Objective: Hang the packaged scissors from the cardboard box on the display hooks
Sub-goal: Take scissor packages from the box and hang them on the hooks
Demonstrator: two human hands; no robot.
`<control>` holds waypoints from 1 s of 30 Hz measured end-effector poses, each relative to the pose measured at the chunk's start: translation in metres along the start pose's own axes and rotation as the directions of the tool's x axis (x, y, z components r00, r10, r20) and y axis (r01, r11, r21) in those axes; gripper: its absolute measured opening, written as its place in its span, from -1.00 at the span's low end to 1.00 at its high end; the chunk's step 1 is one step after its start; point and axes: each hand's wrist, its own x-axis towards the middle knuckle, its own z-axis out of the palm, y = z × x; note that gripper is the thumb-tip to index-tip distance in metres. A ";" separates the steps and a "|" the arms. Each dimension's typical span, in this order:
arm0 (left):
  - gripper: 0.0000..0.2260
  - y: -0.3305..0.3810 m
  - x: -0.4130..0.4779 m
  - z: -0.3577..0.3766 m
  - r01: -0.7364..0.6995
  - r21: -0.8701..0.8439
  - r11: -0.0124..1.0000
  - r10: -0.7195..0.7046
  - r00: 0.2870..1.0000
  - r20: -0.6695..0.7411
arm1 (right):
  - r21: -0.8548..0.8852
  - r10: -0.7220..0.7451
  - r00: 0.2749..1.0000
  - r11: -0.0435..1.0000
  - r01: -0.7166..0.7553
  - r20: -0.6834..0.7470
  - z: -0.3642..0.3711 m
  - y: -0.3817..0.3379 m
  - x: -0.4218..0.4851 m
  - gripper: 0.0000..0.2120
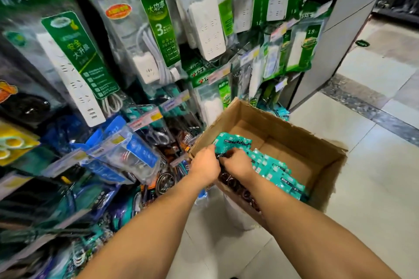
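Both hands: left hand (205, 164) and right hand (237, 162) clutch packaged scissors (231, 140) in cardboard box (294, 140).
Feel: probably light, slippery, stiff.
Hold: header end, just beyond the grip.

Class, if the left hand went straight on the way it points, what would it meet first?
Probably the teal scissors packets in the cardboard box; the left hand is at them now.
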 end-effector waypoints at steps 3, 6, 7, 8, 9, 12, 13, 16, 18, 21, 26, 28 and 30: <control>-0.68 -0.004 0.015 0.003 0.082 -0.107 0.991 -0.082 0.997 0.006 | 0.202 0.167 0.986 0.966 -0.163 -0.002 0.022 0.004 0.028 -0.58; -0.64 -0.009 0.027 0.007 0.165 -0.213 0.963 -0.164 0.986 0.022 | 0.371 0.297 0.955 0.885 -0.281 0.015 0.048 0.018 0.065 -0.43; -0.61 -0.009 0.030 0.008 0.186 -0.233 0.954 -0.184 0.982 0.031 | 0.408 0.336 0.942 0.861 -0.305 -0.004 0.050 0.013 0.065 -0.38; -0.59 -0.010 0.032 0.008 0.201 -0.247 0.948 -0.197 0.979 0.041 | 0.426 0.372 0.928 0.843 -0.329 -0.019 0.052 0.011 0.067 -0.34; -0.58 -0.011 0.034 0.009 0.210 -0.259 0.943 -0.204 0.978 0.049 | 0.436 0.402 0.915 0.830 -0.347 -0.037 0.054 0.007 0.068 -0.31; -0.52 -0.015 0.036 0.010 0.227 -0.312 0.923 -0.213 0.974 0.076 | 0.454 0.453 0.891 0.801 -0.390 -0.035 0.059 0.004 0.074 -0.26; -0.50 -0.016 0.036 0.010 0.228 -0.335 0.914 -0.213 0.974 0.081 | 0.464 0.469 0.882 0.792 -0.398 -0.045 0.057 -0.001 0.070 -0.26; -0.50 -0.020 0.036 0.011 0.240 -0.404 0.883 -0.220 0.971 0.096 | 0.488 0.500 0.865 0.765 -0.420 -0.039 0.059 -0.001 0.075 -0.29; -0.53 -0.023 0.036 0.012 0.239 -0.452 0.859 -0.220 0.971 0.094 | 0.497 0.498 0.867 0.757 -0.424 -0.018 0.071 0.017 0.101 -0.24; -0.56 -0.027 0.036 0.012 0.235 -0.497 0.835 -0.226 0.971 0.079 | 0.459 0.487 0.873 0.782 -0.421 -0.031 0.092 0.039 0.138 -0.24; -0.60 -0.028 0.032 0.012 0.224 -0.522 0.823 -0.226 0.972 0.059 | 0.316 0.459 0.886 0.850 -0.421 -0.057 0.055 -0.003 0.089 -0.56; -0.61 -0.028 0.032 0.011 0.226 -0.525 0.821 -0.231 0.971 0.057 | 0.331 0.455 0.889 0.847 -0.416 -0.048 0.043 -0.012 0.074 -0.64; -0.62 -0.029 0.032 0.010 0.237 -0.537 0.809 -0.244 0.968 0.059 | 0.368 0.444 0.895 0.840 -0.399 -0.041 0.037 -0.015 0.065 -0.67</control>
